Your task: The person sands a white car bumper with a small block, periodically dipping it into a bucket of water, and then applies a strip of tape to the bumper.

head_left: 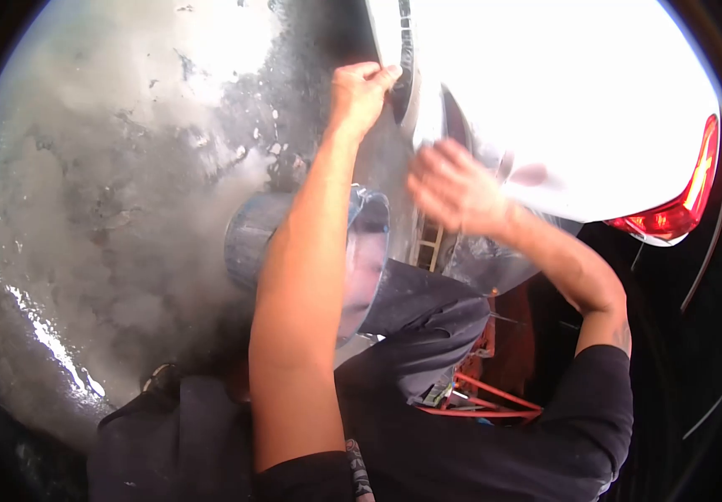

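A white car body panel [570, 92] fills the upper right, with a dark-edged lip along its left side. My left hand [359, 96] is closed, thumb and fingers pinching at that lip. Close to the panel's lower edge is my right hand [457, 188], its fingers bent and smeared by motion. Whether it holds anything is hidden. Just above it, a dark pointed shape [454, 117] shows on the white surface. Under my left forearm stands a blue bucket [248, 238], partly covered by the arm, with pale cloudy contents.
Wet, stained grey floor [110, 209] spreads across the left. A red tail light [683, 201] sits at the panel's right corner. Red metal bars [486, 407] lie low beside my dark-clothed leg [428, 326]. A grey, scuffed part [495, 255] hangs beneath the panel.
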{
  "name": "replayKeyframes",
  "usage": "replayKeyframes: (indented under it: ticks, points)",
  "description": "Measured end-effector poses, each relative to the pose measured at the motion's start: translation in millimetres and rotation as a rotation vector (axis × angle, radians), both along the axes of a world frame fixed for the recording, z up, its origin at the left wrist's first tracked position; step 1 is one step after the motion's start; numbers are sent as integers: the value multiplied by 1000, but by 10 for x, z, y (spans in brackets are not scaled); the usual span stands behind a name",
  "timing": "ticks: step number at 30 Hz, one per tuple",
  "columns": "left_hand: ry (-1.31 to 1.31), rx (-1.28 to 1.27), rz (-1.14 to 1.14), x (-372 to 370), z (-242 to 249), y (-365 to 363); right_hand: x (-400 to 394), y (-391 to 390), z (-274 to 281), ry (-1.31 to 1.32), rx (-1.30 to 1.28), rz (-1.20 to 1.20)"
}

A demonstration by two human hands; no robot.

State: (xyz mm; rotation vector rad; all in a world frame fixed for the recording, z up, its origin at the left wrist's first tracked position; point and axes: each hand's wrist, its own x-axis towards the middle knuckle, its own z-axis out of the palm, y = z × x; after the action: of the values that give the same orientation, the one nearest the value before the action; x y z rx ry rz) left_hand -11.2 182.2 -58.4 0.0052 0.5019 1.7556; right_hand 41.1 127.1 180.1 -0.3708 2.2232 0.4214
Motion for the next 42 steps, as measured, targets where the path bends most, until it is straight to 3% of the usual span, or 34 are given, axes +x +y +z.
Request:
replayKeyframes:
  ticks: [2, 4, 10, 18, 20, 24, 28, 31, 38, 39, 41, 42]
  points:
    - [-16, -7, -5, -69, 29, -32, -299, 294, -51, 57, 92, 86]
    - [65, 1, -59, -87, -6, -34, -422, 452, -117, -184, 179, 115]
    - [139, -25, -11, -30, -9, -22, -415, 686, -107, -112, 44, 149]
    - [149, -67, -2, -59, 15, -14, -172, 507, -275, -265, 69, 178]
    - [119, -60, 132, 45, 3, 44, -235, 637, -224, -182, 36, 76]
    - [92, -96, 113, 52, 52, 18, -196, 545, -280, -78, 42, 132]
    - [138, -87, 104, -36, 62, -8, -210, 571, -304, -251, 72, 177]
    - [188, -110, 114, 21, 16, 11, -411, 642, -167, -42, 37, 91]
    - [144, -116, 78, -36, 64, -4, -90, 393, -371, -303, 73, 46]
    - [125, -101, 69, -13, 27, 15, -187, 461, -360, -302, 65, 54]
    - [118, -95, 67, -67, 44, -31, -224, 557, -268, -31, 28, -61]
    - [109, -88, 74, -26, 60, -55, -161, 534, -271, -48, 21, -73]
